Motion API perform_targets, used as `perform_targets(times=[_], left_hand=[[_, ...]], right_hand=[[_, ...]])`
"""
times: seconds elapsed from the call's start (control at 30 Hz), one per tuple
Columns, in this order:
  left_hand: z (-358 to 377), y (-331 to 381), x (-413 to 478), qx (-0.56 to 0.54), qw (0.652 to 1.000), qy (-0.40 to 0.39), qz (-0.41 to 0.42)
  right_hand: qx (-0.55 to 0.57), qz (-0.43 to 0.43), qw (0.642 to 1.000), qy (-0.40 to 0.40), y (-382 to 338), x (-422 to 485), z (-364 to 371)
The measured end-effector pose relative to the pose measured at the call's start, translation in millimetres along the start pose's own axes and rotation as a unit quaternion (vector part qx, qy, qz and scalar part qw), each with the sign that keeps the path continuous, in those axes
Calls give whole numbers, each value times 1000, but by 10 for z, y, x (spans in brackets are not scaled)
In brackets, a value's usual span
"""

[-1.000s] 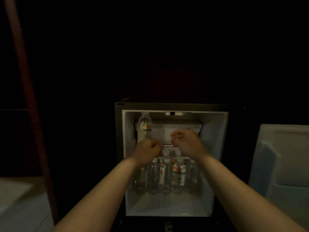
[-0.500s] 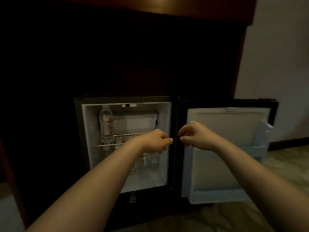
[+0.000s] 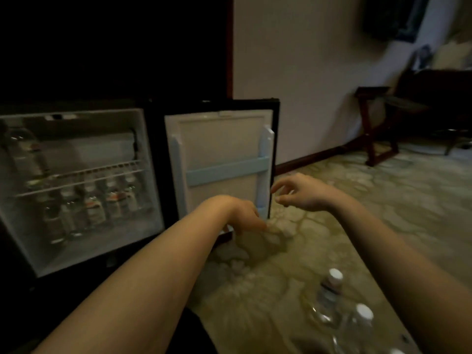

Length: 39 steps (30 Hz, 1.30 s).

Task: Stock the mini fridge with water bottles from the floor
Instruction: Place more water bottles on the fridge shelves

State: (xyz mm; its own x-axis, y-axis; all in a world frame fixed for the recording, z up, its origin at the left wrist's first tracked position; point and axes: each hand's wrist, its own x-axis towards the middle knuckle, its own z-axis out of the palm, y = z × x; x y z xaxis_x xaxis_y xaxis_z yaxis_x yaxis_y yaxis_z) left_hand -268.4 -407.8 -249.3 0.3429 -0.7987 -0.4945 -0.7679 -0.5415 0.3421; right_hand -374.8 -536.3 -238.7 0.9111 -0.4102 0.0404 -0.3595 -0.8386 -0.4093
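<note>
Grip empty: left hand [image 3: 241, 217] and right hand [image 3: 302, 194] hover loosely curled.

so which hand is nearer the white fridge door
Left. The left hand overlaps the white fridge door at its lower right corner; the right hand hangs just beyond that edge.

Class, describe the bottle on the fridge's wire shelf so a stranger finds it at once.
Start at the open fridge on the left. On its wire shelf, far left, stands the bottle. It is alone there; the other bottles line up below.
</note>
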Motion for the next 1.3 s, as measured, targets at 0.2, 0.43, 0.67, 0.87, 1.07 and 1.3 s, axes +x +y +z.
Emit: perform_targets(times=[0.2, 0.43, 0.67, 0.87, 1.07, 1.3], left_hand=[[770, 468, 338, 5, 997, -49, 62], [1505, 660, 800, -46, 996, -30, 64], [2104, 652, 1180, -212, 975, -20, 68], [2312, 515, 1517, -254, 966, 9, 42], [2422, 415, 1745, -270, 962, 17, 25], [2493, 279, 1748, -305, 951, 35, 31]], right_hand=[[10, 86, 995, -56, 799, -654, 238], [-10, 167, 981, -102, 1532, -936, 701], [-46, 222, 970, -92, 2046, -854, 1302], [-19, 257, 963, -79, 2321, -635, 1733], [-61, 248, 966, -27, 2400, -463, 1957], [-94, 177, 979, -37, 2268, -459, 1878]])
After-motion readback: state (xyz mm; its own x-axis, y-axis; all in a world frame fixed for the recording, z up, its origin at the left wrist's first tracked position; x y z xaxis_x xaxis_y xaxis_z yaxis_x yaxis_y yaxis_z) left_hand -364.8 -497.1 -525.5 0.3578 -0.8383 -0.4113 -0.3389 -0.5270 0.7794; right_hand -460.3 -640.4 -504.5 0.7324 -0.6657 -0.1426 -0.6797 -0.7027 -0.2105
